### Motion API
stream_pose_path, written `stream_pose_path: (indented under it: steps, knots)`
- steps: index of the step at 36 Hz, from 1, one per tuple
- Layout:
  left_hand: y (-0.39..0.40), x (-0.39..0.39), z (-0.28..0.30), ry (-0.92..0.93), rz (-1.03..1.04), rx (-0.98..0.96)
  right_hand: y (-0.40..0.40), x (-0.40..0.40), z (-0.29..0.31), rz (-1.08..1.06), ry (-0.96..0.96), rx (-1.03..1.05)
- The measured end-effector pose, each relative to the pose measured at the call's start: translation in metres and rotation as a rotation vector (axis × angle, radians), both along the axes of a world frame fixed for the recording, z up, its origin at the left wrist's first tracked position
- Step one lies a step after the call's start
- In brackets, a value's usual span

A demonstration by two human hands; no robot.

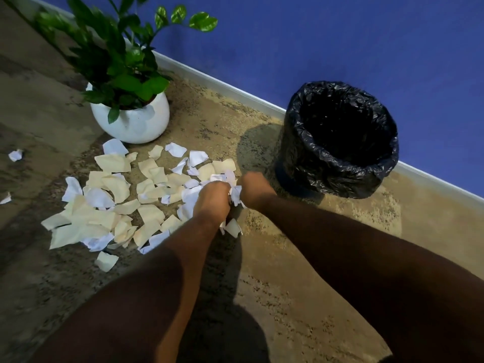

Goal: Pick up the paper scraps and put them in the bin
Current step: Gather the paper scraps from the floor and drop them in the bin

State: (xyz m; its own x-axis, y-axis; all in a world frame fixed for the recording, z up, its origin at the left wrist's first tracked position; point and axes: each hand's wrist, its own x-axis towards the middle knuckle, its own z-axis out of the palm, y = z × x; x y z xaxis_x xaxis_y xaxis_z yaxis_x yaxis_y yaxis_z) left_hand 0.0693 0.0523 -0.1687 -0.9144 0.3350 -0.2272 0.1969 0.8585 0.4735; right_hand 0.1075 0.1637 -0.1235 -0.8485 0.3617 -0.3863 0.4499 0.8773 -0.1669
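Observation:
Several torn paper scraps, cream and white, lie spread over the floor left of centre. My left hand and my right hand are pressed together at the pile's right edge, both closed on a bunch of white scraps squeezed between them. One scrap lies just below my left wrist. The bin, lined with a black plastic bag, stands open to the right of my hands, against the wall; its inside looks dark.
A white round pot with a leafy green plant stands just behind the pile. Stray scraps lie far left. A blue wall with a pale skirting board runs diagonally behind pot and bin.

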Motion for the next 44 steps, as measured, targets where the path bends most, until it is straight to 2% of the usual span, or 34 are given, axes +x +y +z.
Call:
stream_pose_path:
  steps: [1, 3, 6, 16, 22, 31, 38, 44]
  knots:
    - [0.007, -0.002, -0.002, 0.007, -0.074, 0.1, -0.001, -0.002, 0.006, 0.008, 0.009, 0.0]
    - [0.003, -0.001, 0.009, -0.022, -0.216, 0.052, -0.003, -0.003, 0.017, 0.028, 0.02, 0.001]
    - [-0.001, -0.006, 0.018, 0.096, -0.183, 0.139, -0.004, -0.004, 0.036, 0.032, 0.075, 0.017]
    - [0.022, -0.018, 0.081, 0.207, -0.09, 0.322, 0.011, -0.013, 0.093, 0.014, 0.312, 0.113]
    - [0.051, -0.022, 0.13, 0.349, -0.142, 0.459, 0.046, -0.012, 0.127, 0.009, 0.5, 0.244]
    - [0.121, -0.01, 0.179, 0.329, -0.218, 0.586, 0.116, 0.008, 0.175, -0.059, 0.555, 0.351]
    - [0.178, 0.007, 0.183, 0.298, -0.291, 0.642, 0.165, 0.037, 0.185, -0.15, 0.588, 0.347]
    - [0.205, 0.019, 0.174, 0.302, -0.356, 0.583, 0.188, 0.053, 0.176, -0.218, 0.522, 0.266]
